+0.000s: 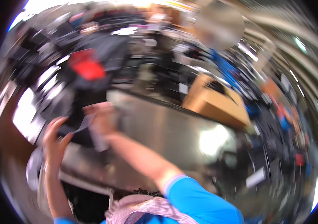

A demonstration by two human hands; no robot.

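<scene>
Motion blurs most of the view. My left hand [55, 141] is raised at the left, its thumb and fingers apart in a curve. Close by on its right is my right hand [102, 118], its fingers bent round a thin pale strip [86, 122]. The strip reaches towards my left thumb; whether the thumb touches it I cannot tell. Behind and below both hands lies a black, soft-looking heap [86, 95], its kind smeared by the blur. Farther back, a bright red flat piece [88, 65] rests on dark material.
A shiny metal worktop [155, 123] stretches to the right of my hands. At its far edge stands a brown cardboard box [218, 102] with something black on top. Dark, blurred goods crowd the back and right side. A round disc [219, 26] hangs at the upper right.
</scene>
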